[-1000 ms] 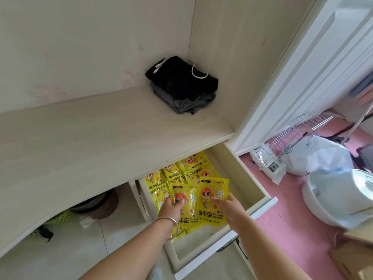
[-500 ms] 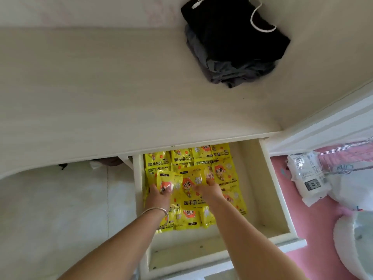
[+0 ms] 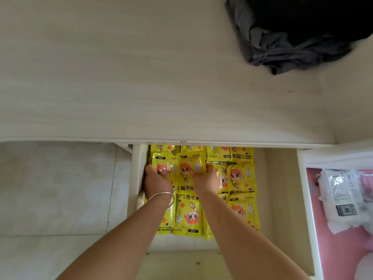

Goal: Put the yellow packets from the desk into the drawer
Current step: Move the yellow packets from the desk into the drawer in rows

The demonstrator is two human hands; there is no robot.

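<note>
The open drawer (image 3: 282, 199) under the desk top (image 3: 121, 77) holds several yellow hand-warmer packets (image 3: 240, 182) laid flat in rows. My left hand (image 3: 156, 183), with a silver bangle on the wrist, grips one yellow packet (image 3: 163, 165) at the drawer's left side. My right hand (image 3: 205, 181) holds a second yellow packet (image 3: 188, 168) beside it. Both packets rest low on the pile, at the back left of the drawer. No yellow packets show on the visible part of the desk.
A folded pile of black and grey clothes (image 3: 292, 37) lies on the desk at the back right. A white plastic bag (image 3: 341, 199) sits on the pink floor right of the drawer. Pale floor tiles (image 3: 60, 188) lie to the left.
My head has tilted down and closer over the drawer. Both hands have carried the two packets from above the drawer's front down onto the pile at the back left.
</note>
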